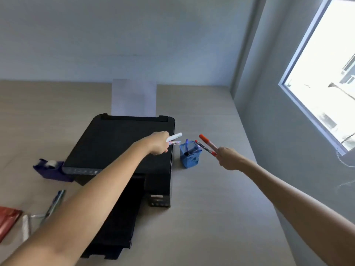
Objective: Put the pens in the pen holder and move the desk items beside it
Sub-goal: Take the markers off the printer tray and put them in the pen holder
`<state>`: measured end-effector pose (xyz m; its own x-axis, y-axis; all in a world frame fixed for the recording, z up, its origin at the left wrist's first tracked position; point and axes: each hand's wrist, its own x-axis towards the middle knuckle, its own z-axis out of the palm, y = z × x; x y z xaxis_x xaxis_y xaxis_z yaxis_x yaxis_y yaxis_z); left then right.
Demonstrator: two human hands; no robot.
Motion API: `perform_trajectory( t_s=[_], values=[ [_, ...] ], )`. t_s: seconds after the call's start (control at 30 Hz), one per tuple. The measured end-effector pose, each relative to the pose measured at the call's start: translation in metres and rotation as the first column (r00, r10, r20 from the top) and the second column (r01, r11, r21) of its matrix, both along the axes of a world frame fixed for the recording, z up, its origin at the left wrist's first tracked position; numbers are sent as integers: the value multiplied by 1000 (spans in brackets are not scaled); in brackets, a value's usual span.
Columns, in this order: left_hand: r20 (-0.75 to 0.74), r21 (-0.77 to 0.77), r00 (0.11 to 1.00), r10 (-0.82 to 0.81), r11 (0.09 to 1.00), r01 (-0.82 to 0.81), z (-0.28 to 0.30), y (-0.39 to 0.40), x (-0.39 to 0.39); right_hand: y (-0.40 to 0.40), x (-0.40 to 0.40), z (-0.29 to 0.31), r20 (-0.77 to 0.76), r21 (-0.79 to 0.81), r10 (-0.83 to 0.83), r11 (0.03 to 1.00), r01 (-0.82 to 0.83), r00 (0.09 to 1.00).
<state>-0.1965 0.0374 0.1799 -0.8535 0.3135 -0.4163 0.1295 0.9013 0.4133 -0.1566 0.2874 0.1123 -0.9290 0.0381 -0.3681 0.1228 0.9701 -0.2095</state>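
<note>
A blue mesh pen holder (pixel 190 158) stands on the desk just right of the printer, with a blue pen and a dark pen inside it. My left hand (pixel 158 143) is held over the printer's right edge, shut on a white pen (pixel 174 137) and a thinner pink-purple pen beneath it, tips pointing toward the holder. My right hand (pixel 228 157) is right of the holder, shut on two red-capped markers (pixel 206 144) that slant up-left over the holder's rim. A blue pen (pixel 54 203) lies on the desk at the lower left.
A black printer (pixel 119 148) with white paper in its rear feed fills the desk's middle. A purple tape dispenser (pixel 51 169) sits at its left. A red packet (pixel 7 217) and clear plastic lie at the lower left. A wall with a window rises on the right.
</note>
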Motion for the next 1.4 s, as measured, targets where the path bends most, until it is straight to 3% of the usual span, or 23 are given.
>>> perform_trajectory(
  t_s=[0.17, 0.3, 0.4, 0.47, 0.57, 0.63, 0.7, 0.87, 1.07, 1.23, 1.4],
  values=[
    [-1, -239, 998, -64, 969, 62, -27, 69, -34, 4, -42, -21, 136, 117, 178, 974, -195, 975],
    [57, -405, 992, -109, 906, 123, -36, 93, -51, 1, -71, -17, 143, 109, 244, 959, -260, 959],
    [108, -517, 980, -167, 833, 199, -42, 91, -52, -7, -82, -10, 109, 84, 252, 962, -262, 962],
    [250, -554, 952, -176, 780, 290, -73, 125, -92, 15, -128, -42, 163, 8, 256, 965, -261, 953],
    [271, -611, 938, -215, 715, 341, -67, 124, -88, 3, -127, -43, 98, -49, 239, 971, -235, 966],
    [226, -567, 953, -200, 769, 296, -66, 126, -93, -1, -136, -45, 26, -122, 215, 970, -210, 976],
    [205, -548, 970, -133, 805, 227, -68, 127, -97, -6, -136, -52, 53, -111, 210, 973, -203, 976],
    [270, -430, 960, -72, 883, 187, -72, 123, -103, -7, -128, -64, 77, -190, 149, 973, -132, 986],
    [85, -337, 993, -82, 935, 106, -31, 102, -107, -4, -123, -14, -98, -160, 81, 982, -96, 992],
    [-5, -69, 1000, 20, 997, -20, 14, 45, -86, -39, -110, 44, -199, -131, 124, 980, -152, 972],
    [-59, 82, 982, 177, 982, -172, 48, -62, -47, -127, -103, 67, -285, -173, 162, 961, -217, 945]
  ],
)
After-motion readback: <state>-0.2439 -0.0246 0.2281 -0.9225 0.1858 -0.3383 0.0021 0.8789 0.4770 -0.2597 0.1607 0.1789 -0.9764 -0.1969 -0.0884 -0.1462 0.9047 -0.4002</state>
